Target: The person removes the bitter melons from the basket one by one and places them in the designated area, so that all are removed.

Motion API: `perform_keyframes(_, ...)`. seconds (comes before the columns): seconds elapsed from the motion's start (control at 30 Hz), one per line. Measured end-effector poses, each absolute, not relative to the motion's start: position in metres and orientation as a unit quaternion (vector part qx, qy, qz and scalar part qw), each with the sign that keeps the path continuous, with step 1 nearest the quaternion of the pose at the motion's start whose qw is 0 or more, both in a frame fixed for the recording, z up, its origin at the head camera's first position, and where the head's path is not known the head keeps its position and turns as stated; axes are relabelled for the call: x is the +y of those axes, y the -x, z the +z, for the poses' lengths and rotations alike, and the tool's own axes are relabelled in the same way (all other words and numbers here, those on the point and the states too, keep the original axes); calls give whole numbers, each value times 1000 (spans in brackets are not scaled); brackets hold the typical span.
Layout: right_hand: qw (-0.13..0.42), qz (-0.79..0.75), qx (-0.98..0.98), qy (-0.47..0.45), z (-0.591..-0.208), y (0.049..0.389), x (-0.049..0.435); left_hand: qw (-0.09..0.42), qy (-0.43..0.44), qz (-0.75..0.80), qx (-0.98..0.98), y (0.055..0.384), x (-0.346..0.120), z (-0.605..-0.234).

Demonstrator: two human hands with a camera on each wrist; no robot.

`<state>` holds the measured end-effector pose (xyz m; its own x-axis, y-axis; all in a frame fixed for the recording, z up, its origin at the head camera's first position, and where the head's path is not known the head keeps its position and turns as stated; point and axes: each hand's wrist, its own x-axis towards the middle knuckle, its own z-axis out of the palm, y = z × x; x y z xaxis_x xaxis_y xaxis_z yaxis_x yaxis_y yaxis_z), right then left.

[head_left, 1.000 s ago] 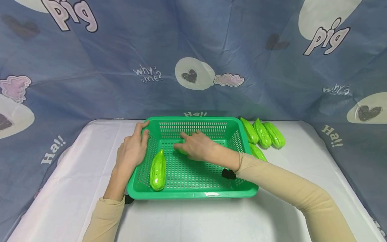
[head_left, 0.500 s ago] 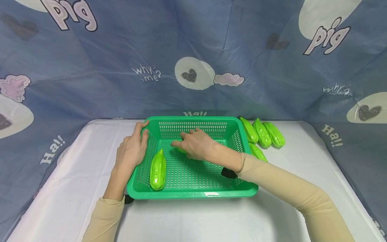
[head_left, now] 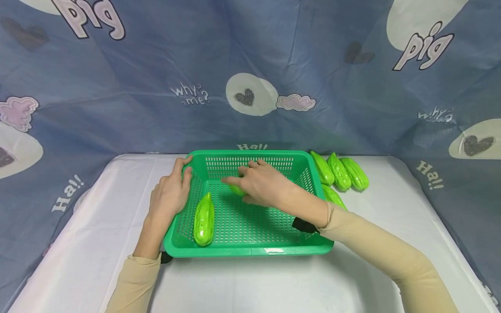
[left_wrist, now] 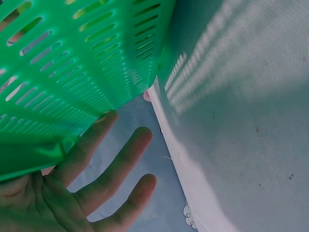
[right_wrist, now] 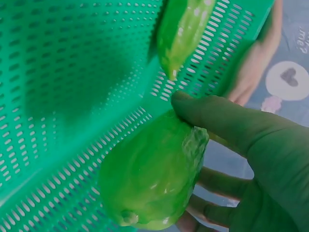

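A green perforated basket [head_left: 250,251] stands on the white-covered table. At its left rim is my left hand [head_left: 171,195], thumb over the inside and fingers spread along the outer wall; the left wrist view shows those fingers [left_wrist: 113,169]. Inside the basket my right hand [head_left: 266,183] holds a light green bitter melon [right_wrist: 152,174], thumb on one side and fingers on the other. In the head view that bitter melon is mostly hidden under the hand. Another bitter melon [head_left: 204,221] lies lengthwise along the basket's left side.
Several more bitter melons [head_left: 339,173] lie on the table just right of the basket, one partly hidden behind its rim. A blue printed cloth [head_left: 250,126] hangs behind the table. White tablecloth [head_left: 242,282] extends in front of the basket.
My right hand has shifted slightly right and away from me within the basket, its index finger more extended. The left hand, the basket and the other bitter melons stay put.
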<state>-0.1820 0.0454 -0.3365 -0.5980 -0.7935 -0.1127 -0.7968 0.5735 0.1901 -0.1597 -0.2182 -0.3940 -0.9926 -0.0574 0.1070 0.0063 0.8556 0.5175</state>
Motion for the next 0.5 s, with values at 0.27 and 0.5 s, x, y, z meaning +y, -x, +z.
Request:
perform_keyframes(0.27, -34, 79, 891, 446, -328, 178, 63, 59, -13, -269, -961, 162, -218, -395)
perform_keyframes(0.5, -94, 67, 894, 432, -324, 170, 79, 57, -12, -268, -962, 161, -219, -396)
